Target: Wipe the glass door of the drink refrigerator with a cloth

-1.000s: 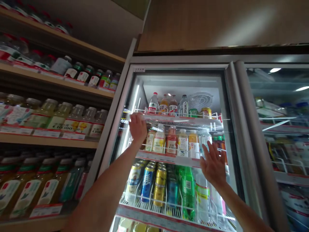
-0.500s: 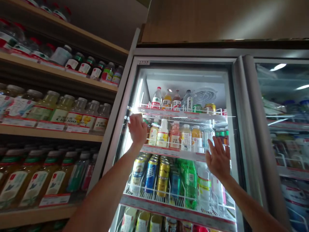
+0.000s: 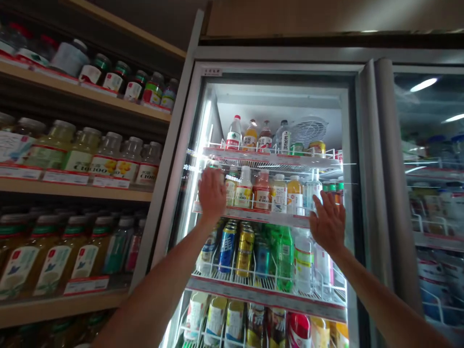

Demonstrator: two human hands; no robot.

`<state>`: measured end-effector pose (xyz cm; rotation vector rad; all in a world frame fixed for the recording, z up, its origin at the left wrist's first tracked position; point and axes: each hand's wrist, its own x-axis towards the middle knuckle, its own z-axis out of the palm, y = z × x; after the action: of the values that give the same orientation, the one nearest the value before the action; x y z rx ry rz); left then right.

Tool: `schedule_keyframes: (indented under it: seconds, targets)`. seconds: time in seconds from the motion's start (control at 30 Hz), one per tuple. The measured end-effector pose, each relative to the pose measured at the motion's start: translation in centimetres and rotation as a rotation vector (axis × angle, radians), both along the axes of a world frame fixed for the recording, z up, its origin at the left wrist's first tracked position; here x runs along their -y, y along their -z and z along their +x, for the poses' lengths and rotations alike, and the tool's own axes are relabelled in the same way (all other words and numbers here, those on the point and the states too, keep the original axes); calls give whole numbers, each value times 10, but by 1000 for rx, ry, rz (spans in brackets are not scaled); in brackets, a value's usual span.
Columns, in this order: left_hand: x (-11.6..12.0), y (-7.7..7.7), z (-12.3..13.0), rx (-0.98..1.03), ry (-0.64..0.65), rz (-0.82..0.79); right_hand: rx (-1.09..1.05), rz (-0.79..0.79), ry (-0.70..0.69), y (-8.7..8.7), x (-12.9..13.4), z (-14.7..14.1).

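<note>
Both arms reach up in front of a lit drinks fridge with a glass door (image 3: pixel 253 113). My left hand (image 3: pixel 212 194) is open and holds nothing, raised before the left part of the middle shelf and covering some bottles there. Before the right part of that shelf is my right hand (image 3: pixel 328 220), open with fingers apart and empty. Whether either palm touches the glass cannot be made out. Between the hands stand a white-capped bottle (image 3: pixel 243 187) and a pink-red bottle (image 3: pixel 261 190). Below them are a blue can (image 3: pixel 226 247), a gold can (image 3: pixel 245 251) and a green bottle (image 3: pixel 284 258).
Wooden shelves (image 3: pixel 72 188) with rows of bottles run along the left. A vertical metal door handle (image 3: pixel 373 169) stands right of my right hand, beside a second fridge door (image 3: pixel 435 159). Above the fridges is a brown panel (image 3: pixel 290 19).
The view has tilted slightly down, showing more of the fridge's lower shelf. My left hand has shifted slightly right and down in the picture. My right hand stays open, a little higher in the picture.
</note>
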<state>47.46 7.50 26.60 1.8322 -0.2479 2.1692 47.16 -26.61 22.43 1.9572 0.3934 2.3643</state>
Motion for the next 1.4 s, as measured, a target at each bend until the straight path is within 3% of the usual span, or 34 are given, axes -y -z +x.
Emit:
schedule_keyframes:
  seconds: [0.07, 0.13, 0.2, 0.3, 0.37, 0.43, 0.5, 0.57, 0.63, 0.73, 0.8, 0.9, 1.0, 1.03, 1.1, 1.2, 1.23, 1.3, 1.4]
  targets:
    - [31, 12, 0, -2, -5, 316, -2, -4, -5, 0, 2, 0]
    - [37, 16, -1, -17, -12, 434, -3, -7, -9, 0, 3, 0]
    - [13, 13, -3, -36, -13, 323, -2, -8, -3, -1, 2, 0]
    - [-31, 7, -2, -18, -8, -32, -4, 0, 20, -1, 1, -2]
    - [-34, 11, 0, 4, -6, -140, -7, 8, 29, 0, 0, -2]
    - [-12, 23, 1, 5, 8, -4, -7, 12, 25, 0, 1, -2]
    - [15, 37, -2, -21, 23, 270, -3, 6, 15, 0, 2, -1]
    - [23, 46, -7, -72, 14, 431, 0, 1, 2, 0, 4, 0]
    - [5, 47, -14, -114, -10, 348, 5, -5, -4, 0, 4, 1]
    - [-37, 44, -17, -91, -34, 10, 3, -1, -9, 0, 3, 1]
    - [-40, 50, -16, -63, -41, -66, -15, 10, -15, 1, 3, 1]
    - [0, 75, -12, -87, -23, 131, -46, 28, -25, 1, 4, 1]
    - [31, 103, -13, -115, 15, 478, -81, 29, -29, -2, 7, 1]
    - [30, 109, -14, -119, 15, 512, -94, 32, -28, -3, 8, 0]
    - [13, 115, -15, -124, -6, 361, -117, 59, -22, -1, 5, -3]
    - [-10, 119, -17, -116, -36, -49, -142, 92, -41, 14, -14, -14]
    - [-8, 123, -17, -112, -34, -98, -158, 76, -57, 23, -25, -18]
    - [12, 135, -20, -112, -9, 49, -201, 8, -97, 45, -50, -27]
    - [44, 161, -25, -126, 39, 478, -262, -91, -131, 77, -82, -37]
